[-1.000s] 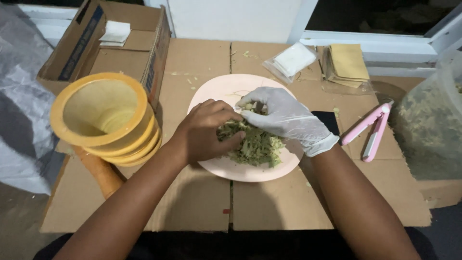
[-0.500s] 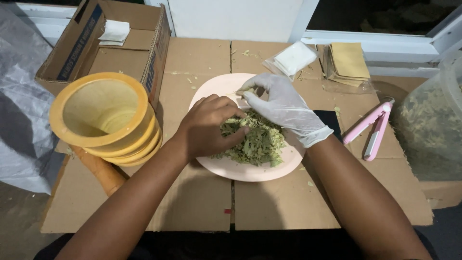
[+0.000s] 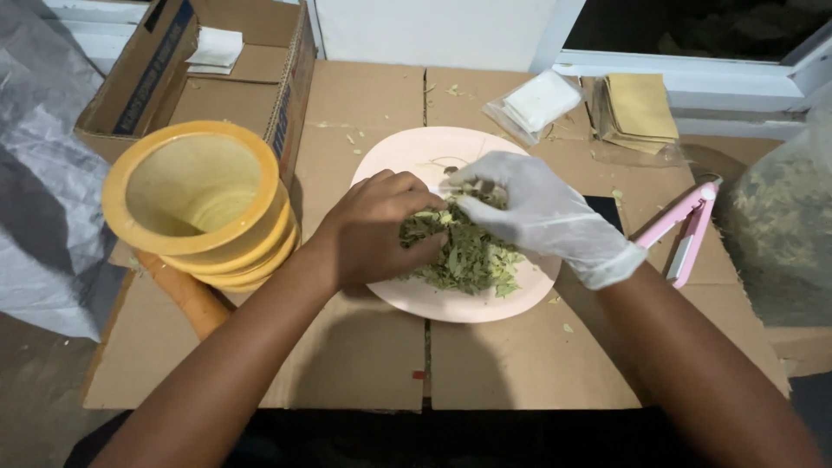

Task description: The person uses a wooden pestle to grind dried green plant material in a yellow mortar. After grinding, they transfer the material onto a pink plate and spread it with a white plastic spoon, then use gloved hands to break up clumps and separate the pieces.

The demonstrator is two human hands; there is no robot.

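Both hands are shown over the pink plate (image 3: pixel 433 299): bare left hand (image 3: pixel 373 230) curled on the dried leaf pile (image 3: pixel 464 256), gloved right hand (image 3: pixel 542 212) pinching leaves at the pile's far edge. Since 0.5 s earlier, the pinch is seen slightly lifted.
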